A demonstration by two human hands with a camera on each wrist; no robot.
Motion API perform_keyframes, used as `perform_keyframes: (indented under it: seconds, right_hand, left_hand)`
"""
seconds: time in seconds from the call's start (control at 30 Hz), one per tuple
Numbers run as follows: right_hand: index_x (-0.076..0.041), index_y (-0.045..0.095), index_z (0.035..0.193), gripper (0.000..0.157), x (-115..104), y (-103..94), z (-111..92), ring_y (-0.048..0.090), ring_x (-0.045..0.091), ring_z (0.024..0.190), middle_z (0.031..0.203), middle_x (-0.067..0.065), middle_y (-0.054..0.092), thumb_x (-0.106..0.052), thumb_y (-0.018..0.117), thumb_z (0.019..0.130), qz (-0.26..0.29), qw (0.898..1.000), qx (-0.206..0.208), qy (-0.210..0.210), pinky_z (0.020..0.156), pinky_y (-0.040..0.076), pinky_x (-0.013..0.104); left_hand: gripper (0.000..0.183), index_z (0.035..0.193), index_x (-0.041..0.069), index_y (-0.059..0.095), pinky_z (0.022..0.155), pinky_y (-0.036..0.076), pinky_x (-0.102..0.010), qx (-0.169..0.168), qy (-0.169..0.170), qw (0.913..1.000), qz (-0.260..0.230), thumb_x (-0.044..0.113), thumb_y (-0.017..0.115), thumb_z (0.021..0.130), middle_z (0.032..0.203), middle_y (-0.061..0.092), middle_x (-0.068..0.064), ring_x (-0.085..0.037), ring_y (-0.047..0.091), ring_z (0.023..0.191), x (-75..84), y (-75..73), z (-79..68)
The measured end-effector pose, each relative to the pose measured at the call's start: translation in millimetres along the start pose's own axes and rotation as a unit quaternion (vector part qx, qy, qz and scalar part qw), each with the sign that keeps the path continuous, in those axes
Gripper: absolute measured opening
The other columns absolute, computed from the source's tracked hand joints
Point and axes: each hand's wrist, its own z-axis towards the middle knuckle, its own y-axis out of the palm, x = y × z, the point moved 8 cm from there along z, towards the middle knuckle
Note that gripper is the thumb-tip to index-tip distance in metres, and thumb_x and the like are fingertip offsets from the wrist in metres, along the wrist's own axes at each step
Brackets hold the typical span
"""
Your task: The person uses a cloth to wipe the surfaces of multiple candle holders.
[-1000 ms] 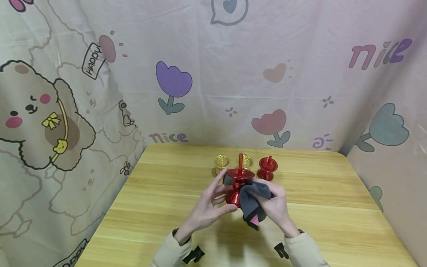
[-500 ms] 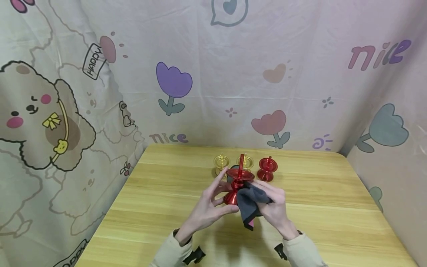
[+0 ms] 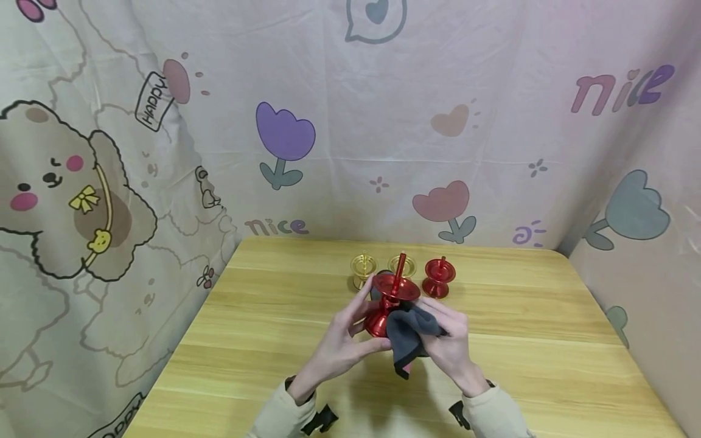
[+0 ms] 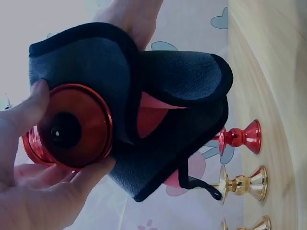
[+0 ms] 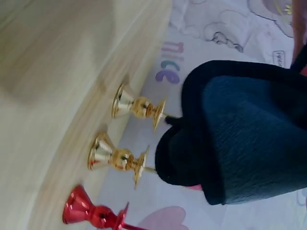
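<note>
A red shiny metal candle holder (image 3: 377, 324) with a spike and a dish is held off the table, tilted so its spike leans right. My left hand (image 3: 336, 348) grips it round the flared base, whose hollow underside shows a metal rim (image 4: 106, 125) in the left wrist view. A dark grey cloth (image 3: 404, 333) with black edging and a pink underside is bunched in my right hand (image 3: 453, 344), against the holder's stem. Behind the holder, part of the cloth pokes out. In the right wrist view the cloth (image 5: 254, 139) covers the work.
At the back of the wooden table (image 3: 263, 340) stand a gold candle holder (image 3: 364, 267), a second gold candle holder (image 3: 408, 271) partly hidden, and a red candle holder (image 3: 436, 287). A patterned fabric backdrop (image 3: 361, 109) hangs behind the table and at its sides.
The held candle holder has tilted, its spike leaning right and its base shifting left. My right hand and the cloth have moved slightly left; the left hand stays nearly in place.
</note>
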Motion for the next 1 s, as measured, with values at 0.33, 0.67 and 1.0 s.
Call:
perform_keyframes:
  seconds: [0.33,0.67,1.0]
  right_hand:
    - [0.003,0.075,0.098,0.039,17.6,-0.3,-2.4,0.071,0.000,0.096,0.103,-0.012,0.076,0.026,0.073,0.067,0.028,0.989,-0.018,0.146,0.086,0.055,0.014]
    - [0.008,0.075,0.100,0.019,3.9,-1.2,1.6,0.071,0.008,0.107,0.103,0.014,0.077,0.011,0.072,0.081,0.006,0.999,0.005,0.039,0.094,0.056,0.019]
    - [0.010,0.074,0.094,0.023,-9.2,2.5,1.6,0.071,0.010,0.106,0.092,0.028,0.073,-0.011,0.066,0.096,-0.057,0.997,0.008,-0.044,0.095,0.056,0.019]
  left_hand:
    - [0.094,0.163,0.015,0.003,0.109,0.050,-0.030,-0.065,0.006,0.9974,-0.029,0.007,0.067,0.095,0.148,0.050,-0.028,-0.034,0.055,0.133,1.3,1.6,0.1]
    - [0.098,0.163,0.023,0.017,0.100,0.056,-0.039,-0.009,-0.029,0.9994,-0.014,0.011,0.079,0.087,0.135,0.053,-0.021,-0.021,0.057,0.123,0.6,-3.4,-2.1]
    - [0.104,0.161,0.018,0.023,0.103,0.055,-0.038,0.028,0.013,0.9992,0.026,0.003,0.084,0.078,0.117,0.064,-0.019,-0.031,0.065,0.115,8.2,-9.0,-2.8]
